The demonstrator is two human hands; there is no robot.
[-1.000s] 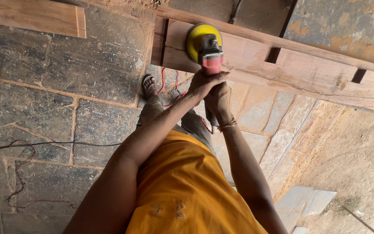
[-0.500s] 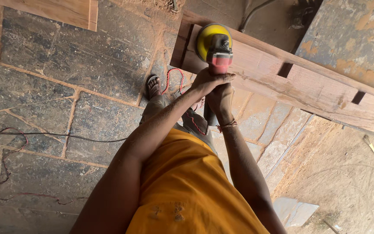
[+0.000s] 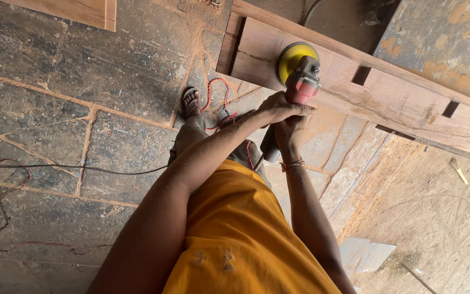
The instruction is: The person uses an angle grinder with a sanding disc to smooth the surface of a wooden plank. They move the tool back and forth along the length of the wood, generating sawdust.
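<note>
Gripping angle grinder [image 3: 299, 76] with both fists: left hand [image 3: 281, 109] wrapping body just behind head, right hand [image 3: 288, 136] below on rear handle. Pointing long axis away, yellow disc [image 3: 292, 57] pressing wooden beam [image 3: 409, 103]; red-grey housing.

A dusty stone-slab floor [image 3: 55, 103] carries a long wooden plank [image 3: 398, 103] and loose cables [image 3: 82, 167].

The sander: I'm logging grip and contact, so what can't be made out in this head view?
- Sander grip: covered by both hands, left hand over right hand.
- Disc face: turned toward the plank; contact unseen.
- Plank's far end: cut off by the right edge.
- Right foot: behind the shirt.
</note>
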